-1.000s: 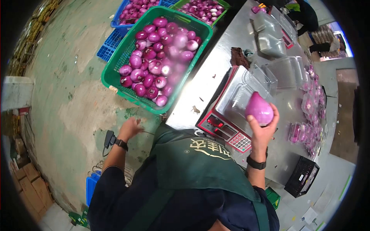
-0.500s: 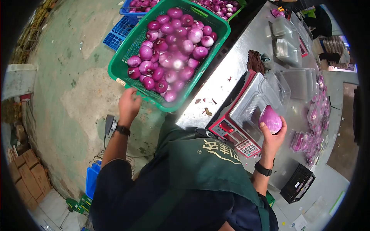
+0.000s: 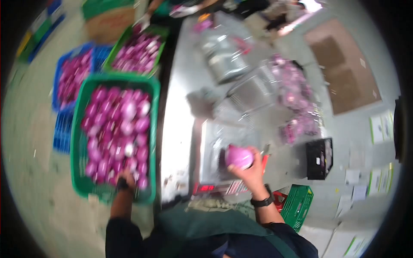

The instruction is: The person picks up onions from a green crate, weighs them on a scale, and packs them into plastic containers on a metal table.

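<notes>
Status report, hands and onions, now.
Left hand at onions in green crate, grip blurred. Right hand holding one onion over scale. No obstruction visible.

Crate [image 3: 77, 142] of onions [image 3: 114, 124] left of table [image 3: 178, 137], left hand [image 3: 125, 176] inside crate's near end, scale [image 3: 208, 188] on table's near end, tray [image 3: 215, 148] on scale, onion [image 3: 240, 156] in right hand [image 3: 250, 173] over tray, onion packs [image 3: 294, 94] at right, stacked containers [image 3: 221, 56] behind.

The metal table [image 3: 180, 103] carries a red scale [image 3: 208, 188] at its near end. Clear plastic trays [image 3: 254, 87] and onion packs [image 3: 297, 96] lie beyond.
</notes>
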Available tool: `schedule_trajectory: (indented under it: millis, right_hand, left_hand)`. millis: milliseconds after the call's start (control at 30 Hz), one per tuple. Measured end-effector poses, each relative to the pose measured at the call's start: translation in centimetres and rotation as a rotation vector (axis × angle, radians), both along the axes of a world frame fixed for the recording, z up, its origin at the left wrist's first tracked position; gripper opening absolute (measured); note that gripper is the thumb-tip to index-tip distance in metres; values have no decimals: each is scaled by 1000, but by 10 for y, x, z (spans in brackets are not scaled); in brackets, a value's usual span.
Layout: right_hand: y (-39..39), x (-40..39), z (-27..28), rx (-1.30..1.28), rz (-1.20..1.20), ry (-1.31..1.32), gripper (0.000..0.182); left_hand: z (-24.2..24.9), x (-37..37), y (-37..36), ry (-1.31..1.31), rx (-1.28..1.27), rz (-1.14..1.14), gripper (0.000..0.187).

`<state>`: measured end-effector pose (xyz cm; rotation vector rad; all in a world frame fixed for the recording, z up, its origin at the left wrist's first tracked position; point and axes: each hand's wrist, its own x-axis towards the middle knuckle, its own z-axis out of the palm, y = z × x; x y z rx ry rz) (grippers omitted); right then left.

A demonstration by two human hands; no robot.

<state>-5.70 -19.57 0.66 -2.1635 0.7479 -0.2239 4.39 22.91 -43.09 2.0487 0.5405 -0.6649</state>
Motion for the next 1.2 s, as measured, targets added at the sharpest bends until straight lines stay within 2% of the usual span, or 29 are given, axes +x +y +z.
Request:
schedule_trajectory:
  millis: [33, 67, 100, 133, 167, 200, 267, 333, 367, 400, 467, 500, 533, 600, 667, 800, 867, 900, 967, 1000, 1067, 1100, 1133, 1200]
  right_hand:
    - [-3, 0, -4, 66, -4, -22, 91]
    - [-2, 2, -1, 72, -31, 15, 92]
    - [-5, 3, -1, 41, -37, 27, 93]
    - [-7, 2, -2, 23, -38, 53, 94]
    - [-8, 3, -3, 22, -55, 39, 94]
    - [-10, 4, -4, 24, -55, 46, 95]
    - [-7, 2, -6, 38, -64, 44, 96]
    - [-6, 3, 1, 1, -35, 63, 95]
    - [-6, 2, 0, 10, -46, 52, 95]
    - [-6, 0, -2, -6, -40, 41, 95]
    - [-8, -5, -5, -11, -37, 21, 95]
    - [-11, -6, -7, -41, 38, 35, 95]
    - [-12, -7, -6, -71, 114, 52, 94]
    - [-14, -9, -3, -85, 152, 59, 94]
    - [-16, -17, -3, -102, 185, 65, 92]
    - [-20, -33, -2, -37, 136, -22, 82]
    - [-26, -38, -3, 200, 22, -215, 72]
    - [-26, -43, -1, 214, 22, -212, 72]
    - [-24, -46, 5, 575, 58, -319, 65]
    - [-19, -46, 14, 586, 61, -317, 65]
    - [-6, -49, 32, 1115, 234, -425, 65]
    - [-7, -52, 31, 1275, 301, -458, 66]
    - [-7, -55, 32, 1295, 294, -447, 66]
    - [-12, -56, 35, 1468, 262, -608, 63]
  left_hand:
    - [34, 11, -7, 66, 335, -233, 66]
    - [59, 19, -10, 133, 403, -385, 64]
    - [29, 17, -8, 119, 514, -420, 61]
    - [52, 21, -18, 146, 579, -516, 49]
    - [81, 26, -22, 130, 682, -879, 50]
    - [76, 26, -19, 126, 707, -977, 69]
    - [-57, 16, 20, 10, 757, -1216, 82]
    - [33, 28, 3, 173, 694, -1008, 91]
    - [129, 43, -20, 242, 671, -899, 96]
    - [127, 41, -12, 159, 613, -719, 90]
    - [103, 44, 15, -50, 392, -531, 74]
    - [100, 51, 28, 96, -101, -339, 60]
    - [171, 53, 9, 277, -256, -122, 43]
    - [170, 50, 21, 321, -839, 112, 46]
    - [245, 40, -15, 87, -968, 129, 55]
    - [326, 23, -73, -199, -1116, -44, 77]
    - [368, 9, -111, -272, -1156, -96, 81]
    - [394, 1, -131, -291, -1132, -156, 85]
    - [431, -12, -170, -337, -1091, -299, 90]
    - [442, -17, -186, -357, -1067, -380, 92]
    - [454, -22, -219, -590, -942, -690, 88]
    - [465, -25, -236, -684, -850, -837, 89]
    - [475, -29, -252, -775, -753, -985, 90]
    - [482, -35, -276, -948, -593, -1089, 87]
